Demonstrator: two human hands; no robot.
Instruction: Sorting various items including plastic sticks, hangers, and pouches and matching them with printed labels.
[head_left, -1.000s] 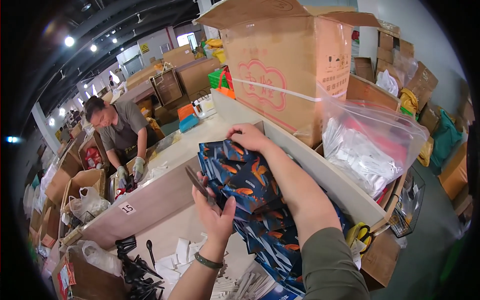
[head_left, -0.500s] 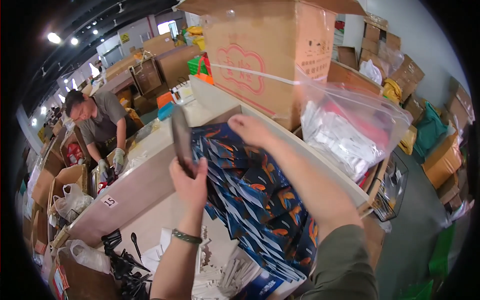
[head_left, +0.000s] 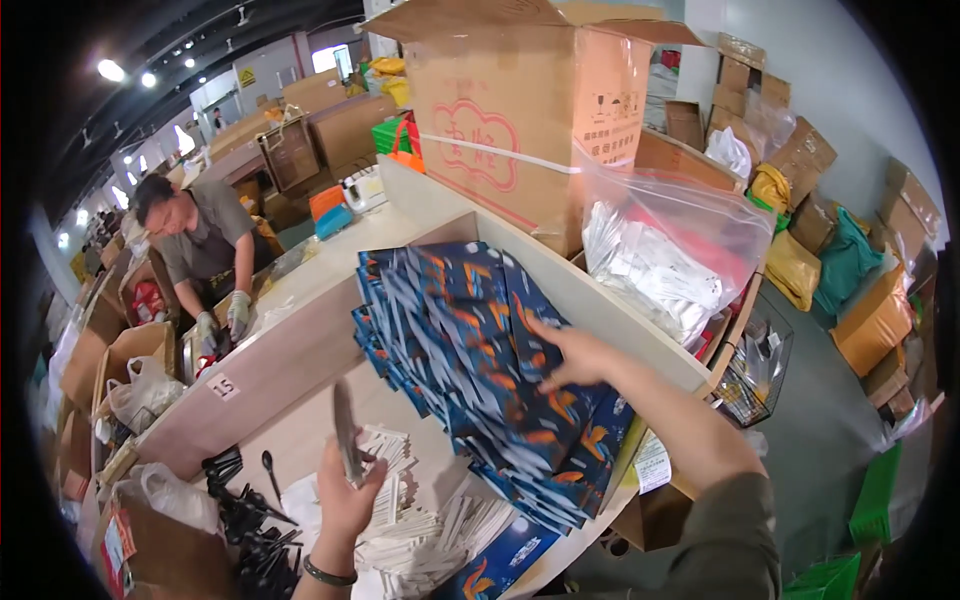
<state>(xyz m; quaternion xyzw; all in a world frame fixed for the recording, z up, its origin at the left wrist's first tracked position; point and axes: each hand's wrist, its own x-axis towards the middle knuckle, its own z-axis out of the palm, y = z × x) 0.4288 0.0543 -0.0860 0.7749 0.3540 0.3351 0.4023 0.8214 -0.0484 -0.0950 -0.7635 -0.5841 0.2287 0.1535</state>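
A large spread of overlapping dark blue packets [head_left: 450, 330] with orange and white patterns lies over the divided work table. My right hand [head_left: 580, 358] rests on the right side of this pile, its fingers spread and holding nothing. Lower and to the left, my left hand [head_left: 345, 495] grips a thin flat greyish object [head_left: 346, 425] seen nearly edge-on, its kind unclear. Beneath that hand are many slim white sticks [head_left: 445, 530], and to its left a heap of black plastic spoons [head_left: 245, 510]. A blue printed packet [head_left: 500, 560] lies at the table's near edge.
Behind the pile stands a big cardboard box [head_left: 500, 120], with a clear bag of white packets [head_left: 665, 260] to its right. A low wooden partition [head_left: 250, 380] runs along the left. Beyond it a co-worker [head_left: 205, 240] in gloves bends over another table. A wire basket [head_left: 755, 365] hangs at right.
My left hand has moved down, away from the packets, with the flat object. My right hand has come down and right from the far end onto the pile. The packets lie more spread out.
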